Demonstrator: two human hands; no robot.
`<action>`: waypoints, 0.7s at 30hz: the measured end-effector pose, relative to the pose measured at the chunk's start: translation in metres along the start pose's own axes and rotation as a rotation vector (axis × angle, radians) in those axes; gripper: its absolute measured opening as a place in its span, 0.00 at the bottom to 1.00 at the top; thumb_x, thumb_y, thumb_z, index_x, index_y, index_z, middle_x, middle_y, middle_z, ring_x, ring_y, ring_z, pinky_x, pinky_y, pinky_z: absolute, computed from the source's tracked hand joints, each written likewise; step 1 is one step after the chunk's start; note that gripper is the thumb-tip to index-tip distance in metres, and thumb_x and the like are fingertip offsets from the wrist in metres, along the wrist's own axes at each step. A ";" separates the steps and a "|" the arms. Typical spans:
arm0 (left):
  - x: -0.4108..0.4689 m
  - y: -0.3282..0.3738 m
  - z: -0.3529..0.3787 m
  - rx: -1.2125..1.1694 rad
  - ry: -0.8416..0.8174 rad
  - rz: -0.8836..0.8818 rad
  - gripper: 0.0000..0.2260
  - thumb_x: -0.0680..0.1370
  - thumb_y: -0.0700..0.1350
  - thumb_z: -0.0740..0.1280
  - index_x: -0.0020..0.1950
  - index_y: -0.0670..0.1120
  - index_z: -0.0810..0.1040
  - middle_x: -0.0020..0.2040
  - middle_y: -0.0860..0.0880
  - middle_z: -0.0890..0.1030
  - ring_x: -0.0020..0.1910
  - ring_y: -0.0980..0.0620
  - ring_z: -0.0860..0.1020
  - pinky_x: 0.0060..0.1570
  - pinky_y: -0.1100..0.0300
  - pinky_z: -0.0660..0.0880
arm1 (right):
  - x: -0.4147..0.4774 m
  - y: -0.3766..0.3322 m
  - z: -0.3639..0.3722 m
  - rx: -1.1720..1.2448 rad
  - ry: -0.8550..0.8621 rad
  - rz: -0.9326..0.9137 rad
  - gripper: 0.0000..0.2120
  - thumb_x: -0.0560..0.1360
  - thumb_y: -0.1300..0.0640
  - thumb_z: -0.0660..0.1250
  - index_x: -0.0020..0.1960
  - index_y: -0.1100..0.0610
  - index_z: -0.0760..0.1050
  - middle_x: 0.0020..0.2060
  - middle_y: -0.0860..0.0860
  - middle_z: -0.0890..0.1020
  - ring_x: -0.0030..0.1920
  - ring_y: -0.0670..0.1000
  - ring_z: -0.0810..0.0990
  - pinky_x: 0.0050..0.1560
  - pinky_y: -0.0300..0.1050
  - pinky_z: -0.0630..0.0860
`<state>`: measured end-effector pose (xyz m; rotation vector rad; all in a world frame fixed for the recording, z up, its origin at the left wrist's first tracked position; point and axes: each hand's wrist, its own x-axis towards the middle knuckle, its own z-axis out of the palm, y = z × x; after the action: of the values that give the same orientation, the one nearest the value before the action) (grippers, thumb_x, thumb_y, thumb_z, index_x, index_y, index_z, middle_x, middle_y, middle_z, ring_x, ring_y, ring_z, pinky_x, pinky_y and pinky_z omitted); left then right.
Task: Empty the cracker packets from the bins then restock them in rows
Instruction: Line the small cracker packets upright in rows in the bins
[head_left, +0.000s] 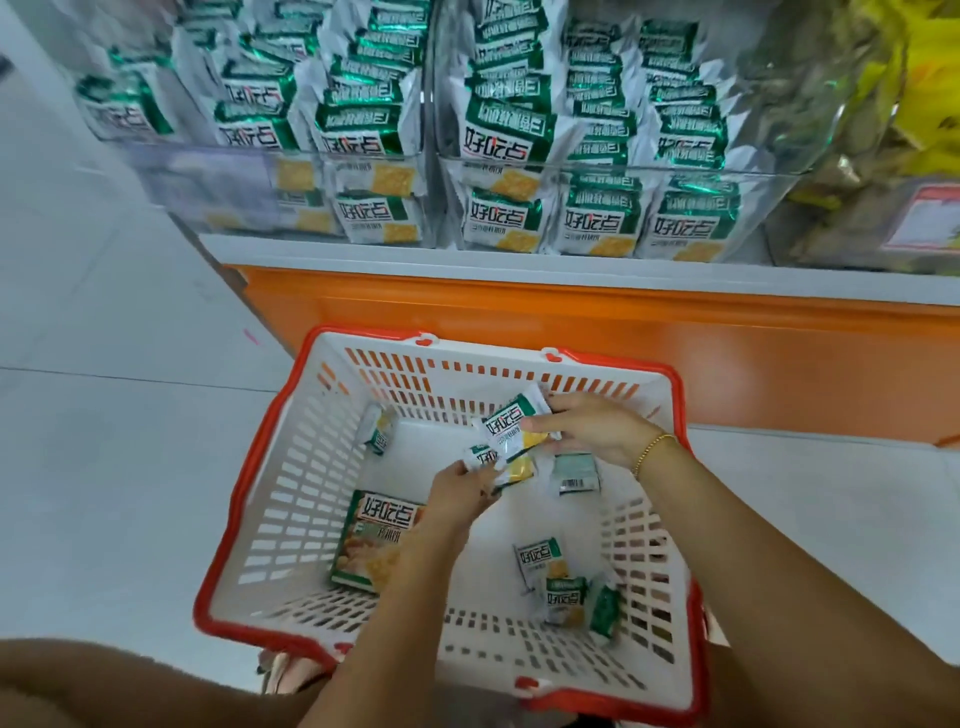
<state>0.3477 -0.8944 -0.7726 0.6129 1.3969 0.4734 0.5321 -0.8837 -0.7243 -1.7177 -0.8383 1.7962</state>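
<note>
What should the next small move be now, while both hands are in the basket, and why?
Probably lift both held packets up to the left bin, whose front left corner looks unfilled. The right hand pinches the upper packet, the left hand grips the lower packet, both inside the basket. The loose packets can wait.

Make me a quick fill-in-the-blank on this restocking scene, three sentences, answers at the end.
1. The left hand and right hand hold cracker packets over a white ____ with a red rim.
2. The right hand's wrist wears a gold ____.
3. Below the clear bins, the shelf front is ____.
Answers: basket; bracelet; orange.
</note>
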 end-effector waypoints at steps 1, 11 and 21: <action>-0.011 0.013 -0.004 -0.061 -0.051 0.060 0.05 0.77 0.36 0.68 0.52 0.38 0.77 0.45 0.47 0.81 0.43 0.53 0.79 0.39 0.66 0.78 | -0.008 -0.010 0.005 0.019 -0.038 -0.044 0.22 0.74 0.60 0.70 0.67 0.63 0.72 0.64 0.52 0.77 0.56 0.49 0.81 0.50 0.38 0.80; -0.096 0.095 -0.022 -0.376 -0.208 0.366 0.16 0.81 0.55 0.56 0.61 0.47 0.75 0.59 0.45 0.80 0.59 0.48 0.78 0.56 0.55 0.76 | -0.075 -0.098 0.039 -0.218 0.019 -0.398 0.15 0.71 0.52 0.74 0.53 0.60 0.80 0.49 0.59 0.84 0.41 0.47 0.76 0.42 0.39 0.72; -0.160 0.169 -0.037 0.083 -0.266 0.748 0.18 0.71 0.51 0.74 0.59 0.48 0.79 0.54 0.50 0.84 0.56 0.50 0.81 0.59 0.53 0.74 | -0.129 -0.150 0.041 -0.136 -0.030 -0.575 0.25 0.69 0.55 0.73 0.64 0.58 0.72 0.56 0.54 0.82 0.54 0.53 0.82 0.52 0.42 0.79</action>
<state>0.2992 -0.8640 -0.5442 1.2274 0.9033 0.8881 0.4921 -0.8801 -0.5262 -1.3375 -1.3320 1.3986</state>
